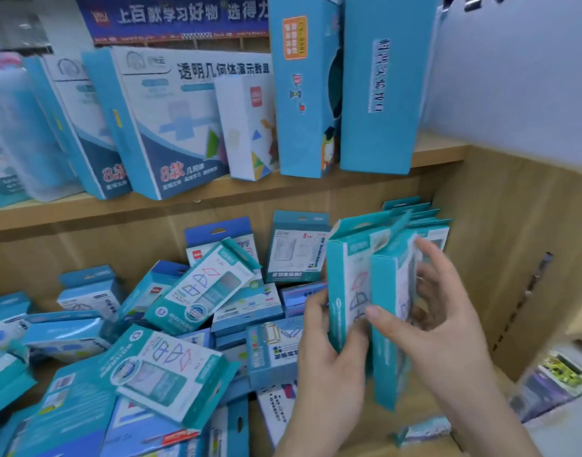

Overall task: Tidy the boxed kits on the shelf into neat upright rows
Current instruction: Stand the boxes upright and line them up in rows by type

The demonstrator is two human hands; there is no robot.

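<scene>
- Two teal kits are held upright, side by side, at the right end of the lower shelf [411, 420], apparently so that they can be squared up together.
- The rear kit [339, 275] is held in the left hand [329, 361], whose grip is curled round its lower edge.
- The front kit [385, 364] is pinched by the right hand [438, 311], thumb on the near face and fingers [428, 258] on the far face.
- Just behind them, a short upright row [415, 214] is stood near the side panel [497, 242]. The held pair is probably meant to extend it.
- The other kits lie in a loose heap [170, 324] to the left, flat or tilted, so most of the tidying is judged still to be done.
- Larger boxes [170, 120] are leaned on the upper shelf.
</scene>
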